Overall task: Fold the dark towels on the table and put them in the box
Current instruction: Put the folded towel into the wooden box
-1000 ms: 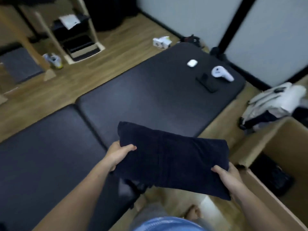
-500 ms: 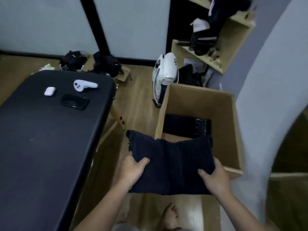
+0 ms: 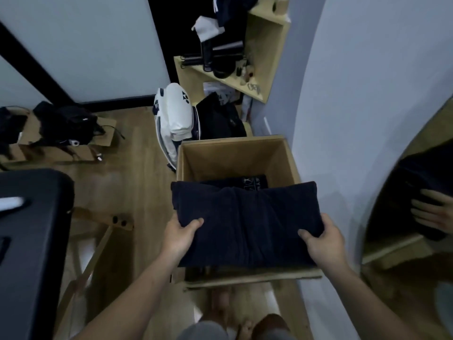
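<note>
1. Wooden floor (image 3: 137,182), with open box (image 3: 235,158) by wall (image 3: 355,119).
2. Holding folded towel (image 3: 245,217) above box, over dark cloth (image 3: 255,180) inside.
3. Gripping near corners: left hand (image 3: 179,236), right hand (image 3: 321,241).
4. Likely soft, light, saggy; best held at both ends.

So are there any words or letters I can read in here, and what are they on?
Nothing reads clearly.
Folded dark cloth in the box: pale print, blurred and partly hidden behind the dark towel; unreadable.
White bag: small dark logo mark, too small to read.
No other text shows.
</note>
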